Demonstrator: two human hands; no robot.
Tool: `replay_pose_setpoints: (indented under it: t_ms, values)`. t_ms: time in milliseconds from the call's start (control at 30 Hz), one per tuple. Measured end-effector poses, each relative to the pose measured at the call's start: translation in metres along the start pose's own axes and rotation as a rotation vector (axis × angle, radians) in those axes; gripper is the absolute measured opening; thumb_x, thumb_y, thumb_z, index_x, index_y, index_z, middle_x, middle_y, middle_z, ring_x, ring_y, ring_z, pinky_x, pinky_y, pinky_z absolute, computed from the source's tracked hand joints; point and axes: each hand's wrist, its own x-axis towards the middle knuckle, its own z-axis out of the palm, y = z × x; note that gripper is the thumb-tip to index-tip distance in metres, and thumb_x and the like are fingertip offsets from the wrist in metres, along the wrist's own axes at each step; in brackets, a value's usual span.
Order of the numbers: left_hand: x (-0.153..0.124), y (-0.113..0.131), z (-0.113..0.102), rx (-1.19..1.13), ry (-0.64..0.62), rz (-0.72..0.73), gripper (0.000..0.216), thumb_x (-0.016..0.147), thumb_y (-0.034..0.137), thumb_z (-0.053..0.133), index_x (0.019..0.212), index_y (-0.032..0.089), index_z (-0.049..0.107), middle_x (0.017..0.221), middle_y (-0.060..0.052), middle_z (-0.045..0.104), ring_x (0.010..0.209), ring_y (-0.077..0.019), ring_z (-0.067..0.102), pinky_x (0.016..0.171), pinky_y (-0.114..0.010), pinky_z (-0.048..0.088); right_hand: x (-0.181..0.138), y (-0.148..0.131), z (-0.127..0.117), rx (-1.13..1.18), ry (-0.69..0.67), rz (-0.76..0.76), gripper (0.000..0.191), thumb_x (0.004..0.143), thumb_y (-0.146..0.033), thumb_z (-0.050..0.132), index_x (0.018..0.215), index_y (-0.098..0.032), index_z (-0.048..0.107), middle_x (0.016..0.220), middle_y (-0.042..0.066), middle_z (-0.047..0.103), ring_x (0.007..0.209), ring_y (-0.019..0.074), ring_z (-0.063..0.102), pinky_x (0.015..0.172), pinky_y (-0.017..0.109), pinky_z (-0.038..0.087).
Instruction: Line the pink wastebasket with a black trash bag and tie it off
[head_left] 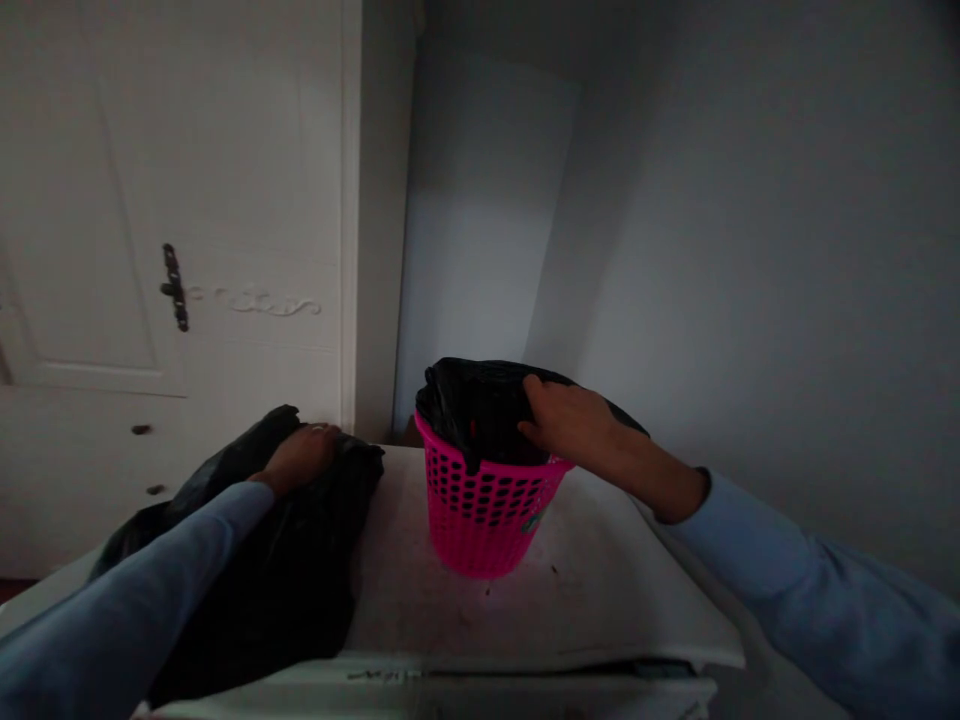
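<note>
A pink perforated plastic basket (487,520) stands on a white tabletop (600,600), with a black plastic bag (472,405) lining it and bulging over its rim. My right hand (570,420) rests on top of that bag at the basket's right rim, fingers curled onto the plastic. A second black plastic bag (285,560) lies spread flat on the left part of the tabletop. My left hand (304,455) lies on the far end of that bag, fingers bent down over it. Both arms wear light blue sleeves.
A white cabinet door (150,250) with a dark metal handle (175,288) and small knobs stands behind the table at left. Bare grey walls form a corner behind the basket. The tabletop's front edge (525,665) runs close to me.
</note>
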Motion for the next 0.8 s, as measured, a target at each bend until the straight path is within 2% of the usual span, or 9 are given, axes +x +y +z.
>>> replay_pose_setpoints:
  t_ms: [100,167,233,300,400,467,600,700,800]
  values:
    - [0.006,0.023,-0.018,-0.024,0.104,0.013,0.046,0.083,0.023,0.039,0.12,0.011,0.063,0.129,-0.022,0.068,0.127,-0.0347,0.06,0.112,-0.048,0.043,0.0,0.002,0.001,0.026,-0.038,0.043,0.043,0.088,-0.03,0.066,0.126,-0.011,0.056,0.105,0.023,0.074,0.093,0.0366,0.073,0.068,0.041,0.055]
    - [0.007,0.05,-0.04,-0.103,0.243,0.056,0.047,0.086,0.023,0.035,0.124,0.01,0.06,0.131,-0.021,0.066,0.128,-0.0329,0.058,0.112,-0.048,0.043,0.003,0.0,0.0,0.039,-0.062,0.062,0.043,0.089,-0.031,0.066,0.126,-0.01,0.056,0.105,0.024,0.074,0.096,0.0381,0.073,0.07,0.043,0.056]
    - [0.002,0.086,-0.066,-0.232,0.451,0.161,0.04,0.088,0.025,0.036,0.115,0.015,0.063,0.121,-0.015,0.07,0.118,-0.0301,0.063,0.107,-0.049,0.048,0.008,-0.002,-0.002,0.036,-0.065,0.075,0.043,0.091,-0.033,0.063,0.126,-0.009,0.058,0.106,0.025,0.074,0.097,0.0386,0.073,0.072,0.044,0.058]
    - [-0.008,0.127,-0.093,-0.352,0.591,0.357,0.034,0.091,0.026,0.039,0.113,0.017,0.063,0.114,-0.011,0.071,0.108,-0.0257,0.066,0.099,-0.045,0.052,0.015,-0.005,-0.003,0.031,-0.062,0.104,0.041,0.091,-0.035,0.061,0.122,-0.008,0.061,0.108,0.025,0.074,0.099,0.0383,0.073,0.075,0.044,0.058]
    - [-0.024,0.186,-0.122,-0.365,0.531,0.792,0.032,0.096,0.032,0.045,0.118,0.017,0.062,0.113,-0.011,0.073,0.11,-0.0228,0.066,0.097,-0.04,0.053,0.025,-0.004,-0.005,0.032,-0.101,0.134,0.033,0.092,-0.033,0.059,0.111,-0.008,0.071,0.109,0.024,0.074,0.1,0.0375,0.073,0.079,0.044,0.059]
    - [-0.031,0.215,-0.13,-0.245,0.419,0.896,0.039,0.096,0.042,0.049,0.124,0.017,0.061,0.12,-0.012,0.072,0.115,-0.0255,0.065,0.101,-0.043,0.051,0.03,0.0,-0.006,0.037,-0.131,0.13,0.031,0.094,-0.028,0.055,0.106,-0.007,0.074,0.109,0.024,0.075,0.101,0.0366,0.073,0.081,0.044,0.059]
    - [-0.032,0.24,-0.126,0.072,0.287,0.716,0.058,0.094,0.056,0.052,0.132,0.012,0.058,0.119,-0.018,0.072,0.11,-0.0346,0.068,0.095,-0.051,0.052,0.031,0.014,-0.003,0.04,-0.127,0.16,0.032,0.093,-0.02,0.052,0.112,-0.006,0.074,0.11,0.025,0.074,0.102,0.0367,0.073,0.08,0.044,0.058]
    - [-0.03,0.241,-0.121,0.223,0.289,0.582,0.051,0.098,0.051,0.045,0.126,0.011,0.061,0.107,-0.018,0.074,0.101,-0.0356,0.07,0.091,-0.051,0.052,0.028,0.023,0.002,0.059,-0.149,0.171,0.032,0.086,-0.025,0.064,0.111,-0.006,0.074,0.108,0.025,0.074,0.096,0.0362,0.073,0.074,0.041,0.057]
    - [-0.029,0.238,-0.123,0.273,0.286,0.509,0.047,0.101,0.047,0.037,0.12,0.013,0.063,0.101,-0.016,0.076,0.096,-0.0339,0.071,0.089,-0.049,0.052,0.021,0.031,0.001,0.117,-0.178,0.086,0.021,0.085,-0.024,0.066,0.1,-0.013,0.076,0.098,0.015,0.076,0.085,0.0258,0.071,0.07,0.032,0.052]
